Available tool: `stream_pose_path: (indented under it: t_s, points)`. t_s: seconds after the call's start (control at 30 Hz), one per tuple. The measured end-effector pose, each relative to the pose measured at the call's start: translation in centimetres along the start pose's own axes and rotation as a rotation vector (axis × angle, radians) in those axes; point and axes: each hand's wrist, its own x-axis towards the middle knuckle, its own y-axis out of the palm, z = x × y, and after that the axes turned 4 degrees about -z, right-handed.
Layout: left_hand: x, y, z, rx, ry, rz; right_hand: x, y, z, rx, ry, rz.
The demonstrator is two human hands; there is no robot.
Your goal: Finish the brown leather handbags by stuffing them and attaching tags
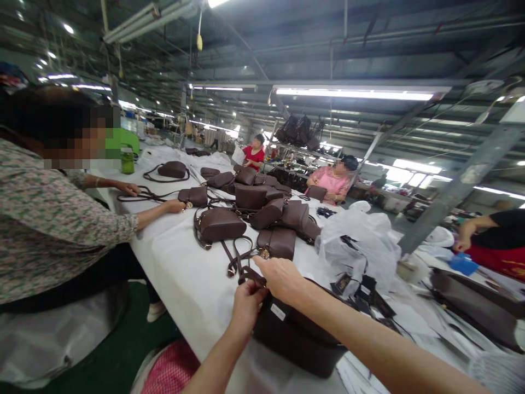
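Brown strap near worktop's front edge: left hand pinches it, right hand indistinct; strap handling seemingly calls for steadiness.

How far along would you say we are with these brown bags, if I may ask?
Partway, I would judge. The piled bags look assembled, with straps and gold charms showing on some. In progress, the left hand pinches a brown strap by the nearest bag. Probably left are that bag and perhaps the loose black tags; whether the pile needs more, I cannot tell.
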Motion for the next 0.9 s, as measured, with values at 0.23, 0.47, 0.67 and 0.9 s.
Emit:
stream_pose_path:
  t_s: [0.23, 0.47, 0.67, 0.9]
  points:
    - [-0.3, -2.4, 1.2, -0.006, -0.019, -0.006, -0.4, 0.9, -2.5, 0.333, -0.061, -0.048]
    - [-1.3, -5.9, -1.2, 0.053, 0.074, -0.088, 0.2, 1.3, -2.3, 0.327, -0.137, -0.045]
    - [-0.8, -4.7, -3.3, 0.153, 0.288, -0.017, 0.2, 1.8, -1.8, 0.277, -0.125, -0.090]
    - [0.1, -3.5, -3.3, 0.048, 0.207, -0.015, -0.2, 2.3, -1.6, 0.224, -0.066, -0.152]
